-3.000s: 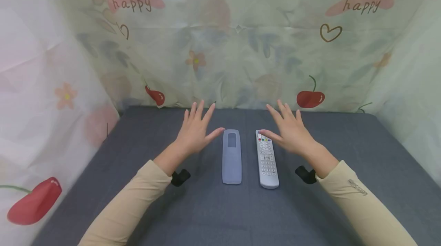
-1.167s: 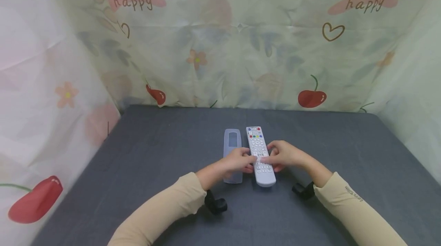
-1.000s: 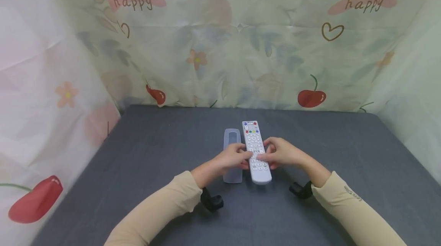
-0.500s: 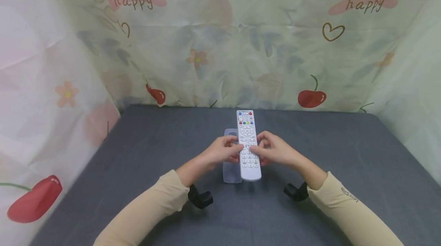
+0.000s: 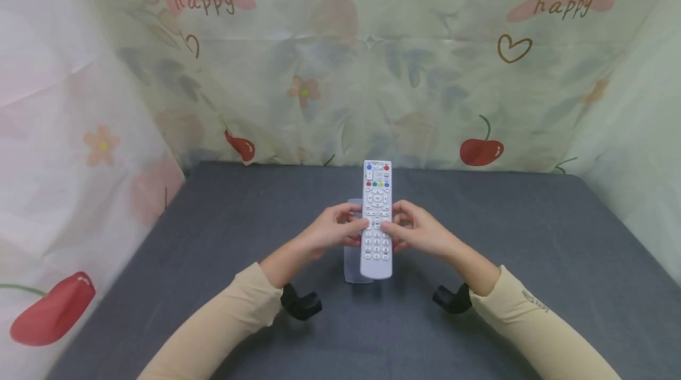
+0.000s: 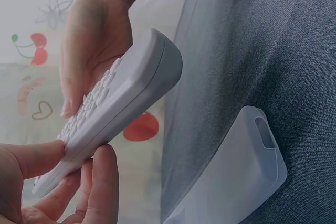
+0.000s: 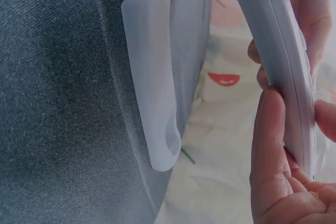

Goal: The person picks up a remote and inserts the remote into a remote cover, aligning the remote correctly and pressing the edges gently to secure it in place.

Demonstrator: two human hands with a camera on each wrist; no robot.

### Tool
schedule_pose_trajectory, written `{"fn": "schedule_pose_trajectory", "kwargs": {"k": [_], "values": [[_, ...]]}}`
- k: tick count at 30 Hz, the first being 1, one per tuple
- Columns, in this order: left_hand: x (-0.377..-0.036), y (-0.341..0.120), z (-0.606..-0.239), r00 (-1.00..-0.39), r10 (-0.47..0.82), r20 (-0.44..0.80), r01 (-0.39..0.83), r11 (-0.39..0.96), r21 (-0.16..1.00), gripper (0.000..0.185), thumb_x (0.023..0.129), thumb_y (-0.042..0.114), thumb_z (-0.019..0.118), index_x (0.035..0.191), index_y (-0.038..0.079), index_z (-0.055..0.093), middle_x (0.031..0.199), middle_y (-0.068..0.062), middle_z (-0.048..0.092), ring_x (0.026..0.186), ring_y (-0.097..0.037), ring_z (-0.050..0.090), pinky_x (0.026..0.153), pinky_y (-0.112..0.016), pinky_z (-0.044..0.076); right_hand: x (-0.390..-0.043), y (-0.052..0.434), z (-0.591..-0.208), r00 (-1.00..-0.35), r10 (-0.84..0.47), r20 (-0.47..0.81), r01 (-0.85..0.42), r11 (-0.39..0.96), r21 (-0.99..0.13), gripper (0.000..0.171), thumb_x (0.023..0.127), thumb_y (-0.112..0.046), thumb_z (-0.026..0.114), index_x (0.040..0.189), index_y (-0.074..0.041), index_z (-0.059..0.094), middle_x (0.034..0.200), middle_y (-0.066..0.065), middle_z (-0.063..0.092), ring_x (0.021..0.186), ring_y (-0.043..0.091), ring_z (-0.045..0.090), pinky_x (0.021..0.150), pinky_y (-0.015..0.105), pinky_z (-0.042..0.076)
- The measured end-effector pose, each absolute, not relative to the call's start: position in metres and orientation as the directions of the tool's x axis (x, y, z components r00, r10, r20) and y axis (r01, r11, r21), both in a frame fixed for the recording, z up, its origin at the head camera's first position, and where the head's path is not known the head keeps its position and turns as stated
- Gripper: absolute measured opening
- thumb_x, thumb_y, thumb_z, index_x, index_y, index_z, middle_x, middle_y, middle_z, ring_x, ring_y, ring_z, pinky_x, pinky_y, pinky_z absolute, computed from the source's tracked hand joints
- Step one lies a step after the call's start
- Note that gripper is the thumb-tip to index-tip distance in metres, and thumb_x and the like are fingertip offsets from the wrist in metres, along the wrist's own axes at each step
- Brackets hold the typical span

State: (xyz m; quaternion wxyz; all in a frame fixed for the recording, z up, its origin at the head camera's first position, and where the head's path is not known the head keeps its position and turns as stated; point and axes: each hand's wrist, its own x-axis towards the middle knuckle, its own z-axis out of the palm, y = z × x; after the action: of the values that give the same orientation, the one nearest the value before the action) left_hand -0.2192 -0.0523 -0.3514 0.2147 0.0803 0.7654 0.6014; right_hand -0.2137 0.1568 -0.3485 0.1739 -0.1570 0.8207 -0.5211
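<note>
A white remote control (image 5: 377, 238) with small coloured buttons near its far end is held above the table, face up. My left hand (image 5: 334, 229) pinches its left edge, thumb on the buttons and fingers underneath. On the opposite edge my right hand (image 5: 422, 231) grips it the same way. Below lies a translucent silicone remote cover (image 5: 357, 268), partly hidden by the remote in the head view. Both wrist views show the cover (image 6: 231, 171) lying on the cloth, apart from the remote (image 7: 286, 61).
A dark grey cloth covers the table (image 5: 255, 197). Printed curtains (image 5: 367, 72) with cherries and hearts hang behind it and at both sides. A black wrist camera (image 5: 301, 303) is worn on the left wrist, another black camera (image 5: 452, 299) on the right.
At first both hands were spread over the table, with remote and cover lying side by side. Both hands then took the remote, raised it, moved it left and straightened it over the cover.
</note>
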Motion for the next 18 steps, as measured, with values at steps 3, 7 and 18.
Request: {"fn": "schedule_pose_trajectory", "kwargs": {"k": [3, 7, 18], "values": [[-0.2188, -0.0526, -0.3507, -0.895, 0.378, -0.238, -0.143, 0.262, 0.954, 0.044, 0.093, 0.022, 0.058, 0.134, 0.01, 0.047, 0.112, -0.014, 0.058, 0.083, -0.016, 0.063, 0.084, -0.038, 0.055, -0.213, 0.1556, -0.3482, -0.892, -0.435, -0.12, -0.075, 0.407, -0.91, 0.05, 0.091, -0.028, 0.061, 0.127, 0.0, 0.039, 0.101, 0.017, 0.06, 0.08, 0.017, 0.065, 0.071, 0.035, 0.057], [-0.2183, -0.0526, -0.35, -0.894, 0.378, -0.24, -0.147, 0.257, 0.955, 0.044, 0.093, 0.022, 0.058, 0.134, 0.011, 0.047, 0.113, -0.015, 0.058, 0.083, -0.016, 0.064, 0.086, -0.04, 0.054, -0.2126, 0.1555, -0.3485, -0.893, -0.436, -0.112, -0.08, 0.4, -0.913, 0.05, 0.091, -0.027, 0.061, 0.127, 0.0, 0.039, 0.101, 0.017, 0.061, 0.08, 0.017, 0.065, 0.071, 0.035, 0.057], [-0.2167, -0.0545, -0.3437, -0.906, 0.381, -0.185, -0.101, 0.231, 0.968, 0.043, 0.093, 0.023, 0.057, 0.134, 0.011, 0.049, 0.115, -0.014, 0.06, 0.087, -0.016, 0.066, 0.085, -0.038, 0.054, -0.2111, 0.1566, -0.3445, -0.907, -0.422, -0.004, -0.168, 0.371, -0.913, 0.041, 0.091, -0.019, 0.061, 0.122, 0.001, 0.043, 0.101, 0.02, 0.06, 0.079, 0.015, 0.066, 0.07, 0.04, 0.057]]}}
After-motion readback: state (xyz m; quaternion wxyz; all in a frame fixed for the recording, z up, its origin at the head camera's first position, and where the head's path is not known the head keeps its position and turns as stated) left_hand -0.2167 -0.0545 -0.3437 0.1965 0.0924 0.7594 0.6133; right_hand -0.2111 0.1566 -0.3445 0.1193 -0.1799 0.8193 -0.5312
